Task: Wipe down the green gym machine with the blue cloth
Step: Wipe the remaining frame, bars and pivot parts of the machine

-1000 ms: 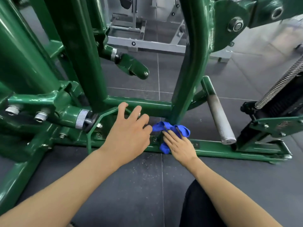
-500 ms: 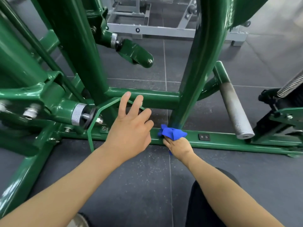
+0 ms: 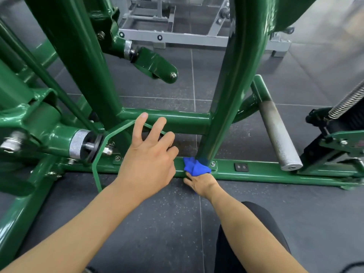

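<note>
Head view: the right hand (image 3: 202,183) has its grip bunched round the blue cloth (image 3: 196,167), pressing it where the upright post (image 3: 226,115) meets the green gym machine's base rail (image 3: 275,172). The left hand (image 3: 147,156) is spread-fingered and holds nothing. This looks like mid-wipe at that joint, and the next move calls for working the cloth round the post's foot or along the rail.
</note>
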{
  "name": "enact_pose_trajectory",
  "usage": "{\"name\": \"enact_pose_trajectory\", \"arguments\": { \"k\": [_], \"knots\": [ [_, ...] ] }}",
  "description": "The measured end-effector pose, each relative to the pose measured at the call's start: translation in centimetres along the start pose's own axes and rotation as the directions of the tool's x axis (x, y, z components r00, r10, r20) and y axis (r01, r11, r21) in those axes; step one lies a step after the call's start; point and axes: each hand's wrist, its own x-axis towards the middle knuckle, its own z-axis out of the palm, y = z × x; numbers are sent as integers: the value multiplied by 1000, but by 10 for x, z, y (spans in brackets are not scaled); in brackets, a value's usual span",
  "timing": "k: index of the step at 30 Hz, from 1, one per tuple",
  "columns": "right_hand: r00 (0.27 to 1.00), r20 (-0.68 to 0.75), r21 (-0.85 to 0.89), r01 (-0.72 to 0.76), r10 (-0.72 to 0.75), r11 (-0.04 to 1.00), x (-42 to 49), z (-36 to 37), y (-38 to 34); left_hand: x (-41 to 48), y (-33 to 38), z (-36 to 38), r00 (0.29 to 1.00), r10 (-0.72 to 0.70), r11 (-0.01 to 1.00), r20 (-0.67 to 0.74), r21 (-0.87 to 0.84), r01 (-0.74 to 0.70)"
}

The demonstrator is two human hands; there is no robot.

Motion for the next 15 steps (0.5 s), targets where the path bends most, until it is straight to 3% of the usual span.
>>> {"name": "enact_pose_trajectory", "arguments": {
  "k": [1,7,10,15],
  "knots": [
    [1000,22,4,0,0,1000,-2,-4,0,0,0,0,1000,-2,1000,2,3,2],
    [980,-165,-34,-121,114,992,7,1,4,0,0,-1,1000,-8,1000,23,2,8],
    [963,-162,-29,-222,214,975,3,-9,6,1,0,-2,999,-16,1000,31,-1,16],
    [950,-183,-67,-270,254,961,3,-12,1,1,1,-1,999,-12,1000,42,1,12]
  ]
}}
